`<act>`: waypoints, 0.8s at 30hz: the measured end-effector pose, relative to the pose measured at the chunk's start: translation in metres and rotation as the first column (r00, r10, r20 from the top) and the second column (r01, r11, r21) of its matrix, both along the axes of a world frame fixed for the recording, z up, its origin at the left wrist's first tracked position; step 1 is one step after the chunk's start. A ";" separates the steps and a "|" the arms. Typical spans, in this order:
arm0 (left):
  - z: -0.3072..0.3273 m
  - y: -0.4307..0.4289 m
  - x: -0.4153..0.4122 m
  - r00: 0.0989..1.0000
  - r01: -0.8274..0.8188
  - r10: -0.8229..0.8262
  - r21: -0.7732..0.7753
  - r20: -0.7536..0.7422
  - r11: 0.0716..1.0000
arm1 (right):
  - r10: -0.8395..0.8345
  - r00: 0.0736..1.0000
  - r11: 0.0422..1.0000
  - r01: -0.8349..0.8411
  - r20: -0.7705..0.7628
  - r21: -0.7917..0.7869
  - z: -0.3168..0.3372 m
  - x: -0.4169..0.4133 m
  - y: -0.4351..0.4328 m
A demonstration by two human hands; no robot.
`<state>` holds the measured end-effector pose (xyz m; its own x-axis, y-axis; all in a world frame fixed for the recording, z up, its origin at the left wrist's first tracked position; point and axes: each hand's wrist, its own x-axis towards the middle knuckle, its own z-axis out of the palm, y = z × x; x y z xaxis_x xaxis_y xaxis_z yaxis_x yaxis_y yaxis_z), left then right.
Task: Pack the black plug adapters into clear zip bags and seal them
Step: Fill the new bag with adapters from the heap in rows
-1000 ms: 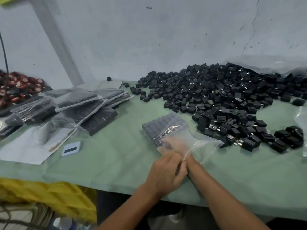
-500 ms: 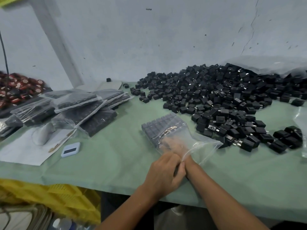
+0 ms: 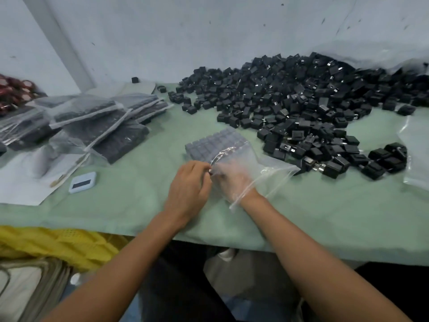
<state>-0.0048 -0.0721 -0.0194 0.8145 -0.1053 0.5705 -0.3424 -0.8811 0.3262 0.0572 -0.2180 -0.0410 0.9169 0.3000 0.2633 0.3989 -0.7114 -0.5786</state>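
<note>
A clear zip bag (image 3: 267, 173) lies on the green table cover (image 3: 130, 201), partly filled with neat rows of black plug adapters (image 3: 216, 145) at its far end. My right hand (image 3: 232, 182) is inside the bag up to the wrist and shows only hazily through the plastic, so its finger pose is unclear. My left hand (image 3: 188, 189) is beside it, outside the bag, pinching the bag's left edge near the packed rows. A large loose pile of black adapters (image 3: 301, 105) covers the table's right and back.
Several filled bags (image 3: 102, 126) are stacked at the left. A small white digital device (image 3: 83, 182) and white paper (image 3: 25, 182) lie near them. Reddish items (image 3: 14, 91) sit far left, another clear bag (image 3: 417, 149) at the right edge, yellow mesh (image 3: 58, 245) below the table.
Both hands have moved away from the table's front edge toward the packed rows. My left hand has gone from my right wrist to the bag's edge.
</note>
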 end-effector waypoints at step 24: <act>-0.017 0.023 0.023 0.988 0.004 0.024 0.183 -0.153 0.983 | 0.186 0.949 0.981 -0.164 -0.255 0.108 0.054 -0.067 -0.132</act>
